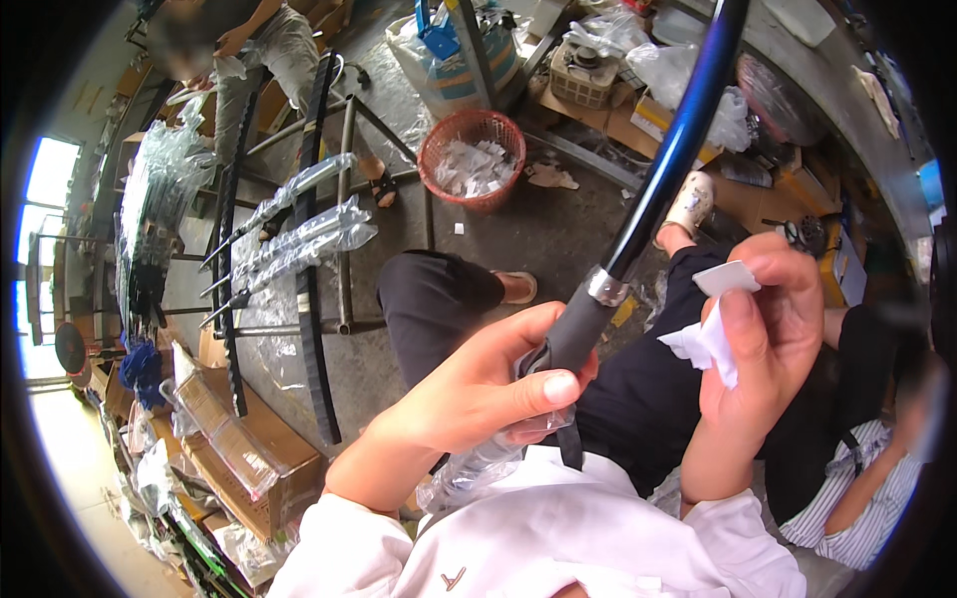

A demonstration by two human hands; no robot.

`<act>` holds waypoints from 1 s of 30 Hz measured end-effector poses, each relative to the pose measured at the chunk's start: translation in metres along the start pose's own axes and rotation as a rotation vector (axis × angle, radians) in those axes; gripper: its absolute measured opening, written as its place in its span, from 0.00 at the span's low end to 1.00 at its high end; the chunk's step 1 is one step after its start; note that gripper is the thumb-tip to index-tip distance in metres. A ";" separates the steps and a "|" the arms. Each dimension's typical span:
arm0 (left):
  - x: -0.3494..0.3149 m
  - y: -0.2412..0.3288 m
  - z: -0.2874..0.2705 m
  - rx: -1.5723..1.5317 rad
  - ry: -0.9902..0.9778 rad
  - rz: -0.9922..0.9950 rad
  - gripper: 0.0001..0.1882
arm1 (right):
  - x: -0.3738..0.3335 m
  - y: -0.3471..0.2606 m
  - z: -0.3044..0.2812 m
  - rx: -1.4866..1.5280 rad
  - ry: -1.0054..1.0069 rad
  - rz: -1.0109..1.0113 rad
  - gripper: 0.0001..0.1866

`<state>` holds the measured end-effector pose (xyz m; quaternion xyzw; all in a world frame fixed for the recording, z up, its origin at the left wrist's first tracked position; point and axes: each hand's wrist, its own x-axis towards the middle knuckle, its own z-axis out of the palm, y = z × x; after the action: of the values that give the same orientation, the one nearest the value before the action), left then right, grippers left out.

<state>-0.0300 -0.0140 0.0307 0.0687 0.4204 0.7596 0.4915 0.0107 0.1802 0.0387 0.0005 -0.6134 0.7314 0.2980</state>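
My left hand (498, 384) is wrapped round the dark grey grip of a glossy blue-black pole (663, 184). A silver collar (607, 287) joins the grip to the shaft, which slants up and away to the right. Clear plastic wrap (474, 476) shows around the pole's lower end, under my left wrist. To the right of the pole, my right hand (768, 339) is raised, its fingers pinching a small white card-like label (727, 279). A crumpled piece of white paper (706, 349) hangs at the thumb of that hand, apart from the pole.
A red plastic basket (472, 127) of white paper scraps stands on the floor ahead. Plastic-wrapped poles (304, 244) lie across a metal rack at left. Cardboard boxes (239, 448) sit near left. One person (274, 60) is at far left, another (857, 488) at right.
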 end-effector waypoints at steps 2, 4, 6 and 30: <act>-0.001 -0.004 0.004 -0.002 -0.020 -0.014 0.29 | -0.011 -0.003 0.002 -0.114 0.017 -0.037 0.08; -0.002 -0.010 0.009 0.001 -0.006 0.022 0.30 | -0.017 -0.002 0.002 -0.126 -0.041 -0.101 0.07; -0.003 -0.012 0.013 0.009 0.016 0.058 0.30 | -0.024 -0.003 0.006 -0.116 -0.053 -0.150 0.06; -0.003 -0.022 0.024 -0.039 0.108 0.015 0.25 | -0.046 -0.007 0.005 -0.533 -0.080 -0.307 0.09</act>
<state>-0.0006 0.0015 0.0311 0.0213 0.4308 0.7739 0.4637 0.0499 0.1558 0.0296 0.0440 -0.7876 0.4907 0.3702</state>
